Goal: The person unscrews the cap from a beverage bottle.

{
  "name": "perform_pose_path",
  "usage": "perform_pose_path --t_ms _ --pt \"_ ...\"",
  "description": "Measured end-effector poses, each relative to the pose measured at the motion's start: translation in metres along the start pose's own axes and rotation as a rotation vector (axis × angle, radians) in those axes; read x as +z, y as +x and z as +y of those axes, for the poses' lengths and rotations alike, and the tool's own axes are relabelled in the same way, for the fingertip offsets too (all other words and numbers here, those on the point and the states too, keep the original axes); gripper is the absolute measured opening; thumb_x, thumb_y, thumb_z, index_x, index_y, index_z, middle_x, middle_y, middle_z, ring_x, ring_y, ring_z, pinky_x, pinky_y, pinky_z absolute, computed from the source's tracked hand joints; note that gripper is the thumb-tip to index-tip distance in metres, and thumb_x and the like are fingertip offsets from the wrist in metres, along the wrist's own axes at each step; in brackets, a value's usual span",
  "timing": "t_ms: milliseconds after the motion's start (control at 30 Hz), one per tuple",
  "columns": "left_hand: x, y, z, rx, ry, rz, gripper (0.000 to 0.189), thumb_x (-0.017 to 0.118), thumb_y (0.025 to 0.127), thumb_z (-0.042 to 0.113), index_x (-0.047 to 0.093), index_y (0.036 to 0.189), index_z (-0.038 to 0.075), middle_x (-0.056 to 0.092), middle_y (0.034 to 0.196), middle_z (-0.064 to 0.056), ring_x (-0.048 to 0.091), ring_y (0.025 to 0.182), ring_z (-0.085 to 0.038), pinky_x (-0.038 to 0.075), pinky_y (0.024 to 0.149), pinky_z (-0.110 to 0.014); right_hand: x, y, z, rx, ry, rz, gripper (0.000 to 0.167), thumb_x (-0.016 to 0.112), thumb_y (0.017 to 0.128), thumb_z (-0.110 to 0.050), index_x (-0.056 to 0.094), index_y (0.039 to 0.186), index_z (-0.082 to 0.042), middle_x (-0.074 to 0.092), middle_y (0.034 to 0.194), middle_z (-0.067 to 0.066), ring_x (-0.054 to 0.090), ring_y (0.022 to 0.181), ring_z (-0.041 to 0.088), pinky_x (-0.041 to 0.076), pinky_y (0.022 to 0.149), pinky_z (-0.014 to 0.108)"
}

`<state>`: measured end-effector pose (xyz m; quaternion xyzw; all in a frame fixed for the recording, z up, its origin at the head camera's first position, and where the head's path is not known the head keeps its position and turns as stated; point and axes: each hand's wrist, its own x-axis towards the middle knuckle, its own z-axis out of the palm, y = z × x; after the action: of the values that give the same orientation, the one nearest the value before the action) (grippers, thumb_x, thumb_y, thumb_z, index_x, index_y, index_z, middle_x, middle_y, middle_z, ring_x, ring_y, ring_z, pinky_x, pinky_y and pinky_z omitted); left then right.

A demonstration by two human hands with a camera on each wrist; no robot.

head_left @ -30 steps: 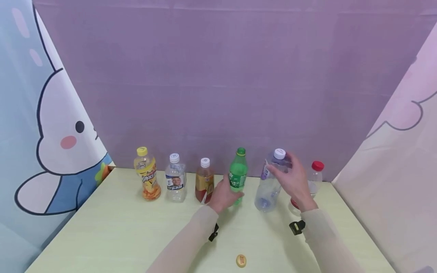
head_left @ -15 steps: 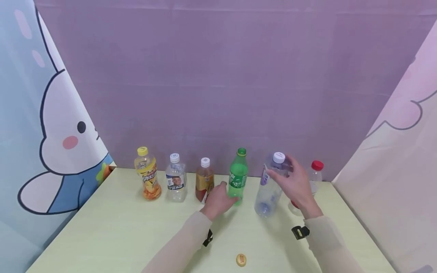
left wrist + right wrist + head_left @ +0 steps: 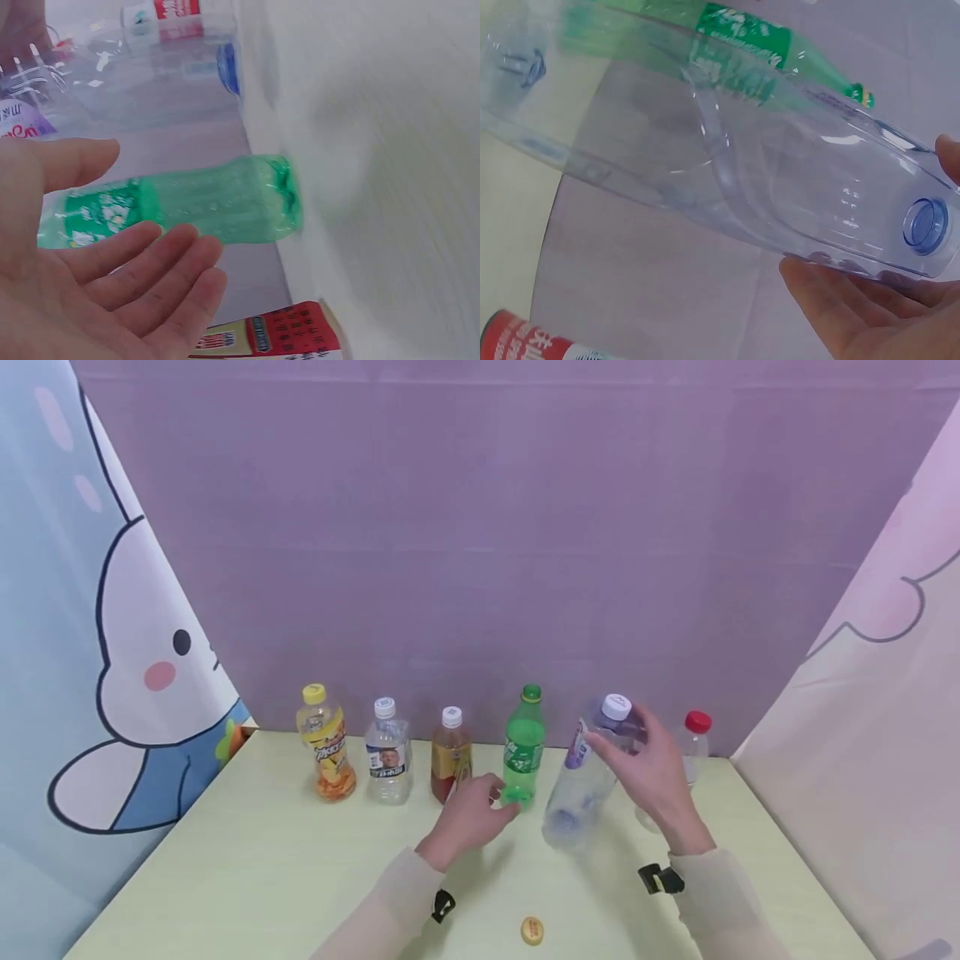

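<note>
Clear plastic bottle (image 3: 587, 777) tilts beside an upright green bottle (image 3: 523, 745), its shoulder gripped in the right hand (image 3: 658, 770), likely to leave its base free; the left hand (image 3: 468, 821), fingers relaxed, holds nothing.

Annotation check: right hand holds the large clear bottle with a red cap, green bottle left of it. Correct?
Wrong colour: head view shows the right hand holding the large clear bottle with a white cap, not red; green bottle left of it.
</note>
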<state>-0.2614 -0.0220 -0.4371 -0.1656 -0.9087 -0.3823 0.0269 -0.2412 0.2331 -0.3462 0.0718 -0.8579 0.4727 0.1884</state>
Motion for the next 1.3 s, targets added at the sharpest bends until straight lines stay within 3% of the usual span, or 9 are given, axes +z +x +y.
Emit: perform_pose_path --t_ms 333,600,767,900,1100,1300 --pt "-0.009 -0.021 0.002 0.121 -0.021 0.019 0.056 0.062 0.098 0.047 0.059 0.136 0.006 0.065 0.126 -0.009 0.061 0.116 -0.026 0.050 0.097 -0.047 0.003 -0.015 -0.009 0.002 -0.025 0.009 0.078 0.073 0.092 -0.048 0.042 0.152 -0.009 0.056 0.138 0.012 0.055 0.124 0.031 0.051 0.094 0.042" --pt "-0.011 -0.031 -0.001 0.174 -0.086 0.032 0.063 0.062 0.097 0.052 0.050 0.146 0.013 0.057 0.141 -0.004 0.052 0.132 -0.023 0.043 0.109 -0.050 0.004 -0.023 -0.014 0.081 0.039 0.042 0.078 0.073 0.091 -0.047 0.042 0.153 -0.011 0.056 0.140 0.016 0.050 0.131 0.038 0.044 0.102 0.057" --pt "-0.011 -0.035 -0.005 0.153 -0.129 0.034 0.073 0.069 0.092 0.053 0.045 0.150 0.015 0.052 0.147 -0.004 0.047 0.137 -0.025 0.040 0.110 -0.054 0.008 -0.026 -0.018 0.080 0.113 0.059 0.074 0.074 0.092 -0.043 0.044 0.152 -0.011 0.057 0.139 0.016 0.051 0.131 0.037 0.037 0.108 0.061" --pt "-0.012 -0.035 -0.007 0.133 -0.203 -0.010 0.082 0.074 0.088 0.053 0.041 0.153 0.017 0.048 0.150 -0.004 0.045 0.138 -0.026 0.040 0.109 -0.055 0.014 -0.030 -0.019 0.016 0.159 0.056 0.063 0.074 0.094 -0.031 0.048 0.147 -0.007 0.059 0.135 0.016 0.054 0.128 0.034 0.042 0.107 0.053" --pt "-0.016 -0.037 -0.009 0.138 -0.281 -0.079 0.092 0.082 0.081 0.052 0.037 0.155 0.021 0.047 0.151 -0.002 0.046 0.136 -0.025 0.040 0.107 -0.057 0.023 -0.034 -0.022 -0.036 0.168 0.043 0.056 0.071 0.096 -0.024 0.050 0.145 -0.007 0.061 0.134 0.011 0.057 0.125 0.027 0.047 0.094 0.018" --pt "-0.024 -0.040 -0.012 0.117 -0.315 -0.139 0.100 0.087 0.078 0.046 0.031 0.158 0.024 0.044 0.153 0.001 0.048 0.133 -0.024 0.039 0.108 -0.057 0.032 -0.036 -0.026 -0.066 0.248 0.019 0.055 0.070 0.095 -0.017 0.050 0.145 -0.006 0.061 0.134 0.013 0.057 0.124 0.028 0.048 0.091 0.014"
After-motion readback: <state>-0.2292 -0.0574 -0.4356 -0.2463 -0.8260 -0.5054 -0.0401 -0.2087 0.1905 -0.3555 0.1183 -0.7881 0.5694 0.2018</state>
